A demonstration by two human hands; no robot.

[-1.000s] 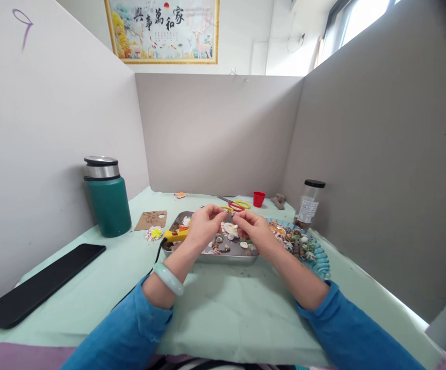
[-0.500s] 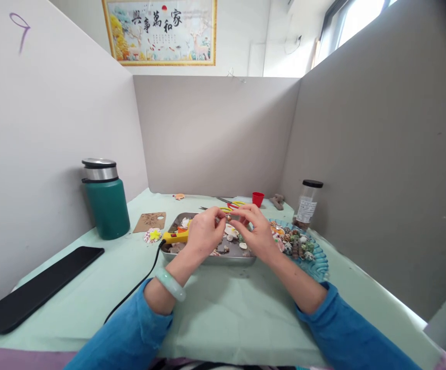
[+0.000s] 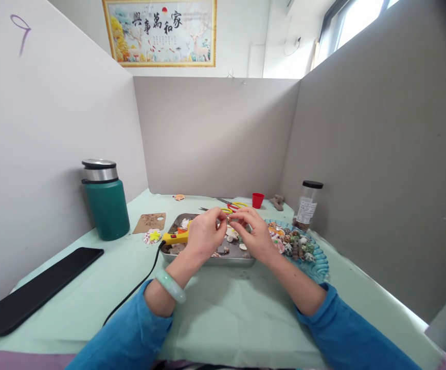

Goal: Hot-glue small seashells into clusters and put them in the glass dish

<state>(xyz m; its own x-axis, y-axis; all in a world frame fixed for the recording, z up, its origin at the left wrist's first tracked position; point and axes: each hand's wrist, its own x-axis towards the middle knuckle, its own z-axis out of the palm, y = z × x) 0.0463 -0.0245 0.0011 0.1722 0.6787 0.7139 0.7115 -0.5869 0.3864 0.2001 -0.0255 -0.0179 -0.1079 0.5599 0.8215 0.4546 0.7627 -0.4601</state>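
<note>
Above the metal tray (image 3: 226,261), my left hand (image 3: 206,234) and my right hand (image 3: 256,235) meet almost fingertip to fingertip. The left fingers are pinched together, and the right thumb and fingers curve in towards them. Something small and brownish shows at the fingertips, too small and covered to name. Inside the tray lie shells (image 3: 243,246) and other small pieces. A yellow glue gun (image 3: 176,238) rests on the tray's left side, partly behind my left hand, its black cord running towards me. Right of my right hand is a blue scalloped plate (image 3: 321,264) heaped with small shells (image 3: 296,244).
Left stand a green bottle (image 3: 107,205), a black flat slab (image 3: 41,288), a brown card (image 3: 149,222) and a flower-decorated disc (image 3: 153,236). Behind the tray are scissors (image 3: 240,205) and a red cup (image 3: 257,200). A black-lidded jar (image 3: 306,205) stands right. Grey panels (image 3: 217,136) enclose the table.
Both hands stay over the tray. The right fingers have shifted slightly and bent closer towards the left fingertips.
</note>
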